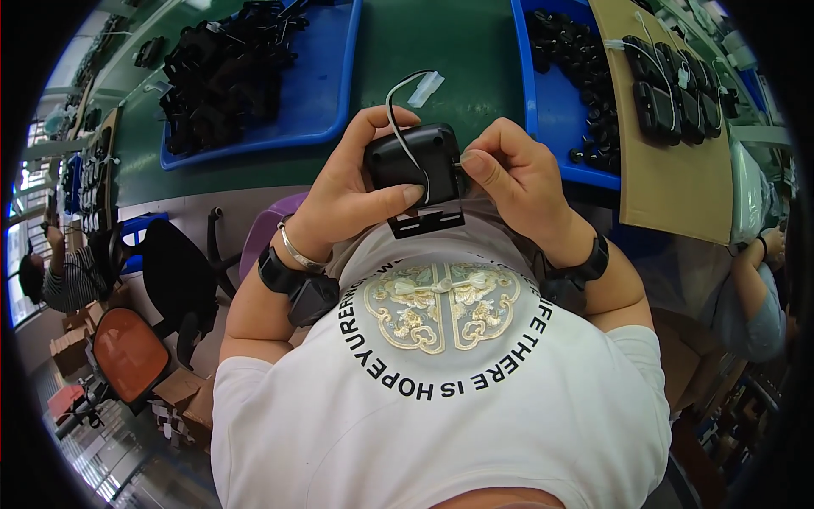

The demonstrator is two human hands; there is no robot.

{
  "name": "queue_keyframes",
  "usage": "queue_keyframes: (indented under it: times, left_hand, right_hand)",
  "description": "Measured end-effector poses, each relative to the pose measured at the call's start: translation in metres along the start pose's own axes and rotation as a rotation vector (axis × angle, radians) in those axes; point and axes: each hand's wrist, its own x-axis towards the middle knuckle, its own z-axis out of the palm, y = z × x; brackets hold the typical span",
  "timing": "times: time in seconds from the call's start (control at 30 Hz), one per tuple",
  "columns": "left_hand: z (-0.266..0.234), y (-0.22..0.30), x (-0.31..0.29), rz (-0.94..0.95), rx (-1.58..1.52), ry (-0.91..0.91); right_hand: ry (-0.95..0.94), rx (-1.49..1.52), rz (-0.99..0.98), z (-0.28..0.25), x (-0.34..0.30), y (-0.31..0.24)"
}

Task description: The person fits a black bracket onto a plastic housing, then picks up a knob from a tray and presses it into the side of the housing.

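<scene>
My left hand (pixel 335 199) is wrapped round a black plastic box-shaped housing (pixel 405 159), its thumb pressed on the near face. From the housing rises a thin white and black cable (pixel 392 114), looping up to a white plug connector (pixel 426 89). Along the housing's near end sits a black slotted bracket (pixel 426 224). Thumb and index finger of my right hand (pixel 530 182) pinch together at the housing's right side, where the bracket's arm runs up. Whatever small part lies between those fingertips is hidden.
A blue tray (pixel 343 85) at the left holds a heap of black brackets. Another blue tray (pixel 551 106) at the right has small black knob-like parts. Beside it, cardboard (pixel 670 182) carries several finished-looking black housings (pixel 657 110) with cables. Other people sit at both sides.
</scene>
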Motion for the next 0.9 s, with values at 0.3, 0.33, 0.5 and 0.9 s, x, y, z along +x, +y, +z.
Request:
queue_keyframes:
  times: [0.3, 0.33, 0.5, 0.9]
  left_hand:
    - [0.002, -0.007, -0.004, 0.201, 0.074, 0.072]
    - [0.002, -0.008, -0.004, 0.197, 0.073, 0.081]
    - [0.003, -0.011, -0.006, 0.131, -0.016, 0.095]
    - [-0.007, -0.013, -0.011, 0.185, 0.053, 0.07]
  right_hand:
    - [-0.002, 0.105, 0.081, 0.007, 0.01, -0.003]
    - [0.052, 0.106, 0.015, 0.011, 0.01, -0.002]
    - [-0.021, 0.036, -0.045, 0.003, 0.013, -0.003]
    - [-0.229, -0.309, -0.209, -0.01, 0.013, -0.008]
